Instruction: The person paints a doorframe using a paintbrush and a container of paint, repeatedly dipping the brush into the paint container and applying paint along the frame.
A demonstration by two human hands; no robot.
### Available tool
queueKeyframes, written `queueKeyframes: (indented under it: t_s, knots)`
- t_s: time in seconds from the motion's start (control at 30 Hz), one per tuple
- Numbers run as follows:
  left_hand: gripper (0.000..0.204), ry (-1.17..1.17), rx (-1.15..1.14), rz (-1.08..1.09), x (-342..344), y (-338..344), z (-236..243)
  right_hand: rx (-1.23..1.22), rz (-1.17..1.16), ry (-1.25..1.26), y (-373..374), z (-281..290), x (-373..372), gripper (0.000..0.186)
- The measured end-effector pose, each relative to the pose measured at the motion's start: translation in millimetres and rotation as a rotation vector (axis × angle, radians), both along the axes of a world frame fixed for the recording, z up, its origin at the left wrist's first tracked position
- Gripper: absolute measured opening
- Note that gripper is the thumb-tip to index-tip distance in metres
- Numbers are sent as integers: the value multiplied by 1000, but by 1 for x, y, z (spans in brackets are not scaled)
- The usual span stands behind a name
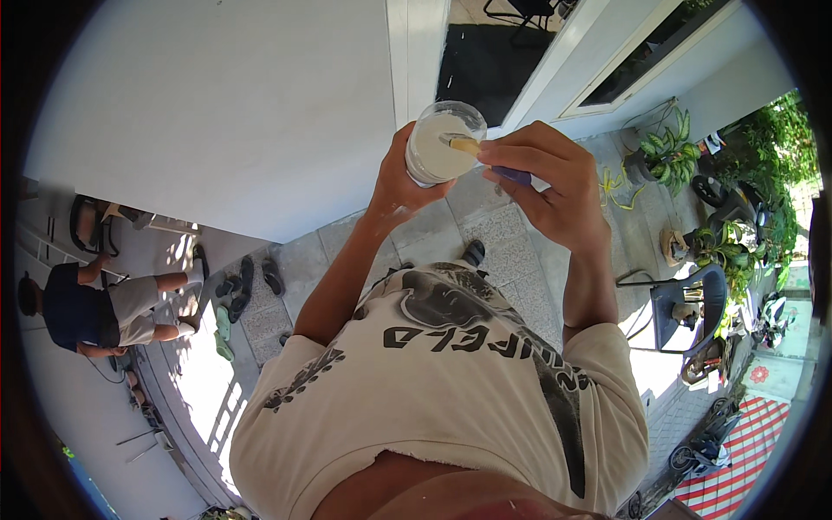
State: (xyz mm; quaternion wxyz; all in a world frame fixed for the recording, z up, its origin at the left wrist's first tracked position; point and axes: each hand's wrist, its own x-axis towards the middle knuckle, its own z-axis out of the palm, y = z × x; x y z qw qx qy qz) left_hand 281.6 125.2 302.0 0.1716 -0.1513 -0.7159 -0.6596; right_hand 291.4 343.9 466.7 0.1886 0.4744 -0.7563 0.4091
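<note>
A clear plastic cup (421, 165) of white paint is held up in front of me, with my left hand (407, 182) wrapped around its side. Over the cup's mouth, my right hand (546, 178) pinches a paintbrush (468, 146) by its handle, which has a yellowish part and a purple end. The brush's tip reaches into the cup, at or just above the white paint (438, 156); contact is hard to tell. White smears mark my left wrist.
A white wall (260, 104) rises at the left, beside a doorway with a dark mat (490, 74). Potted plants (672, 147) and a dark chair (685, 312) stand at the right. Sandals (243, 286) lie on the tiled floor (503, 238). Another person (82, 303) is at the far left.
</note>
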Motion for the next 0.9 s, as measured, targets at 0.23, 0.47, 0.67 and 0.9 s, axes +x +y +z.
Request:
queueKeyframes:
  t_s: [0.23,0.47,0.67,0.9]
  knots:
    - [93,-21,2,-2,7,0,-4,34,52,-63,4,-4,4,32]
    - [94,-63,18,14,6,1,-17,-189,-91,-374,4,-24,-1,14]
    - [94,-60,-65,38,-7,-1,-14,-447,-143,-643,1,-55,-20,14]
    - [91,-93,131,-35,-22,1,-54,-710,-117,-993,-2,-88,-54,14]
